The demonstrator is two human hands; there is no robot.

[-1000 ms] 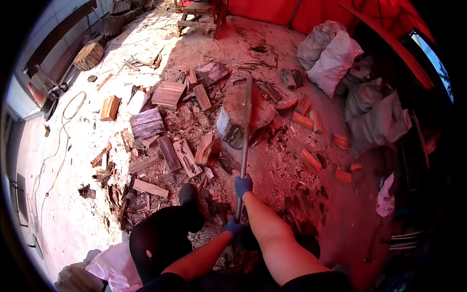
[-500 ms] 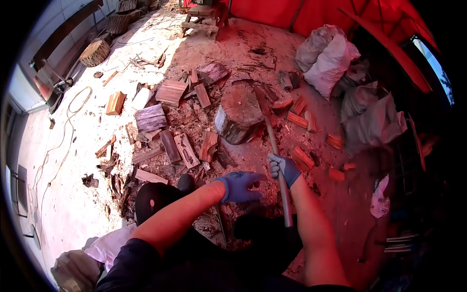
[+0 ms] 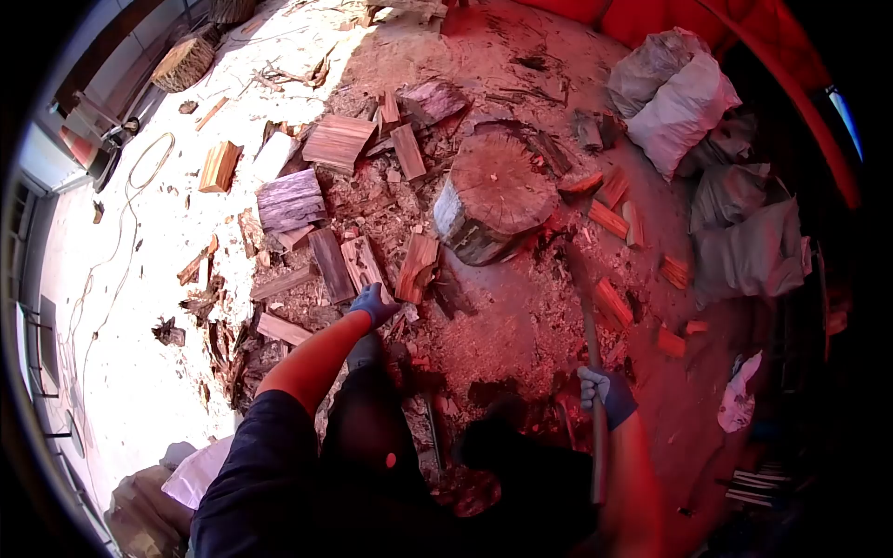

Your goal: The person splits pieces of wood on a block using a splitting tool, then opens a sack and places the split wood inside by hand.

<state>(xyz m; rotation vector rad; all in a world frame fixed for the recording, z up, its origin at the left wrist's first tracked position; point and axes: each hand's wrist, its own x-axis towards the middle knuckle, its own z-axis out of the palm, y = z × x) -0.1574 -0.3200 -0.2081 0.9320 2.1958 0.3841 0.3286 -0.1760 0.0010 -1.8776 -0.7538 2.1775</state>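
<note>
Much wood lies split, one stump whole; the right hand grips a pole, but what the left hand holds can't be told.

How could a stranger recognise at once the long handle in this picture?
Find the big round stump, then look below and right of it. There the right hand grips the handle. It is long and slim, unlike the short, chunky wood pieces beside it.

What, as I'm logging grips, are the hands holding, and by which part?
The right hand grips a long-handled tool by the near half of its shaft. Whether the left hand, by the split wood, holds anything cannot be told.
</note>
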